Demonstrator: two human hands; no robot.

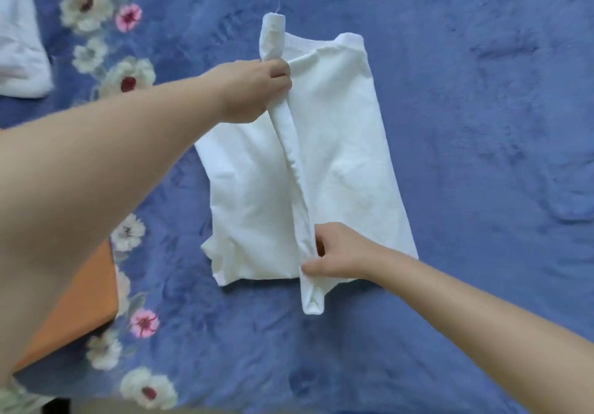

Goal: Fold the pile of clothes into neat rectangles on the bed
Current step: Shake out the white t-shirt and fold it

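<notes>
Midway, both hands, left hand (pixel 254 87) and right hand (pixel 334 251), pinch the white cotton garment's (pixel 347 143) raised centre fold; white clothes (pixel 19 47) wait at ten o'clock.

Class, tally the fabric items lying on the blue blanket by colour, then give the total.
White: 2, the garment that both hands grip, and the cloth at the far left
Orange: 1, the cloth under the left arm
Total: 3

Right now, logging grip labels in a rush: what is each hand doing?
Left hand: closed, gripping the far end of the white garment's raised fold.
Right hand: closed, pinching its near end.
</notes>
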